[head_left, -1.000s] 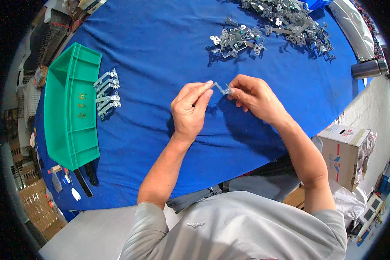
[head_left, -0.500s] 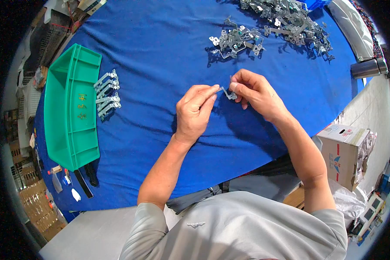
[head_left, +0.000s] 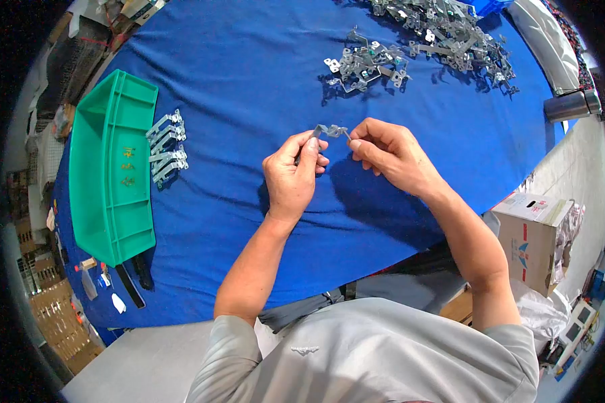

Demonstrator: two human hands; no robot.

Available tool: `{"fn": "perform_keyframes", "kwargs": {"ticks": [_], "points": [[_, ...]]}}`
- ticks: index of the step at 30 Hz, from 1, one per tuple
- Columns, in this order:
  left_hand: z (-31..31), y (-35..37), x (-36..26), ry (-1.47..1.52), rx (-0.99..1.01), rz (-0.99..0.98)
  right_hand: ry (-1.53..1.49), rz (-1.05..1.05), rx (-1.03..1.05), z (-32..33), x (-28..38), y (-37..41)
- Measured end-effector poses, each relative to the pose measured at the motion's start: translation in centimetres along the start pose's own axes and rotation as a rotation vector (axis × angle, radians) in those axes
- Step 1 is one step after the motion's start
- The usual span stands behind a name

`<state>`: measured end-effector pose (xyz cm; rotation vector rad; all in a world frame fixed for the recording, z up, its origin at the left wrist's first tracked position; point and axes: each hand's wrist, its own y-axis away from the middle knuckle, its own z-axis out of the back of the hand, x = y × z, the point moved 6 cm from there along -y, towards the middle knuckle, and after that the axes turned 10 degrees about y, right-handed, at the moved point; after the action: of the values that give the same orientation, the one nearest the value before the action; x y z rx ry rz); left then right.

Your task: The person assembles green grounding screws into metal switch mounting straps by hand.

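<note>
Green bin [head_left: 107, 168]: a long plastic bin stood on the left part of the desk [head_left: 249, 67], which was covered by a blue cloth; yellow characters showed on the bin's inner floor.
Sorted brackets [head_left: 166, 146]: a short row of metal pieces lay side by side just beside the bin's right wall, well apart from both hands.
Left hand [head_left: 292, 178]: it was raised over the middle of the desk, with thumb and forefinger closed on the left end of the metal bracket and the other fingers curled in.
Metal bracket [head_left: 329, 130]: a small bent silver piece, held clear of the cloth between the two hands and lying roughly level.
Right hand [head_left: 390, 153]: its thumb and forefinger tips pinched the right end of the bracket, the remaining fingers loosely bent.
Small pile [head_left: 366, 64]: a loose cluster of the same metal parts lay on the cloth beyond the hands.
Large pile [head_left: 450, 30]: a wider heap of the parts was spread toward the far right edge.
Steel flask [head_left: 571, 105]: it lay at the desk's right edge.
Cardboard box [head_left: 534, 238]: it stood on the floor, right of the desk.
</note>
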<state>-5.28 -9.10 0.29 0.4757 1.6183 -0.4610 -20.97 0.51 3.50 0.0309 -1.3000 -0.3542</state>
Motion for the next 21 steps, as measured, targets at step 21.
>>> {"fn": "perform_keyframes", "kwargs": {"ticks": [21], "points": [[-1.3,0.3,-2.9,-0.295,0.111,-0.371,-0.265,-0.111,0.073,0.4,-1.9,-0.9]]}}
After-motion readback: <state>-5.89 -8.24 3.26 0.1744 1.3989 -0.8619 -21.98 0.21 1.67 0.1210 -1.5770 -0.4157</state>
